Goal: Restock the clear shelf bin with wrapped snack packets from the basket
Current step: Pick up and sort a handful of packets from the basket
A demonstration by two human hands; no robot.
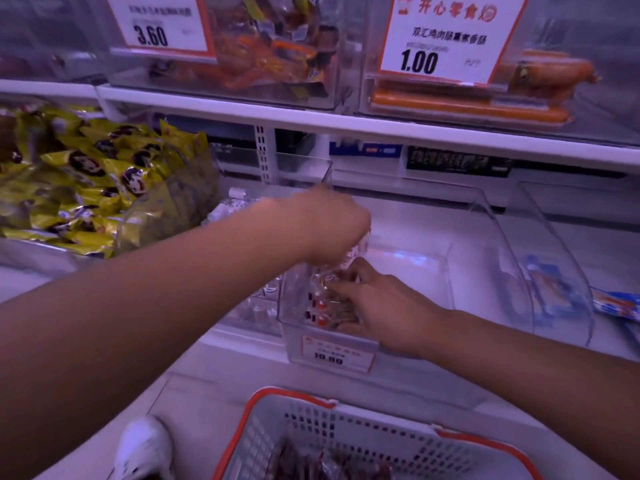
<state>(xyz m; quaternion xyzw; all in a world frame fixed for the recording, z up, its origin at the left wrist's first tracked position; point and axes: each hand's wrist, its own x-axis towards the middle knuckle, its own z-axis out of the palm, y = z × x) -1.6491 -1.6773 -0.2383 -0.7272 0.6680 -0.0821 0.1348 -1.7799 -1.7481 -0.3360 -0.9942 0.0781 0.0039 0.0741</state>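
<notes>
Where hands work, bin label (pixel 337 355) reads 10.00.

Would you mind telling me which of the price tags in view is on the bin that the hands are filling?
The 10.00 tag, on the front of the clear bin on the lower shelf. The 3.60 tag and 1.00 tag hang on upper-shelf bins.

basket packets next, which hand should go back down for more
Left, probably. The left hand hangs blurred over the clear bin, while the right hand lies in it on the packets. The basket sits below both.
</notes>
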